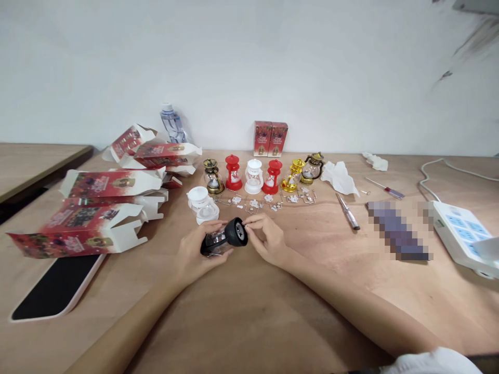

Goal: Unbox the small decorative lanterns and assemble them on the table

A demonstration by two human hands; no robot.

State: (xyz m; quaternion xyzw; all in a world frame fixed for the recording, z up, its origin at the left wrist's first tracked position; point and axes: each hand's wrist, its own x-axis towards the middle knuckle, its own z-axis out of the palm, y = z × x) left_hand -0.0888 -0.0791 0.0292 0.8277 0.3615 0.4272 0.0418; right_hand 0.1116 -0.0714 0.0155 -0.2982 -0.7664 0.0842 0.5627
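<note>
My left hand [194,253] is wrapped around a small black lantern [236,232] with a clear body. It is tipped on its side over the table, its round base turned to the right and a cross-shaped mark showing in the base. At the rim of that base, the thumb and fingertips of my right hand [268,240] are pinched together; whatever they hold is too small to make out. Just behind my left hand lies a white lantern [200,202]. Small metal plates and wire pieces [254,203] are spread out beyond both hands.
Several finished-looking lanterns, including a red lantern [234,174], stand in a row behind. Opened red boxes [86,228] and a phone [54,288] lie left. To the right are a screwdriver [346,210], crumpled tissue [340,176], a blurred dark object [397,231] and a power strip [463,234].
</note>
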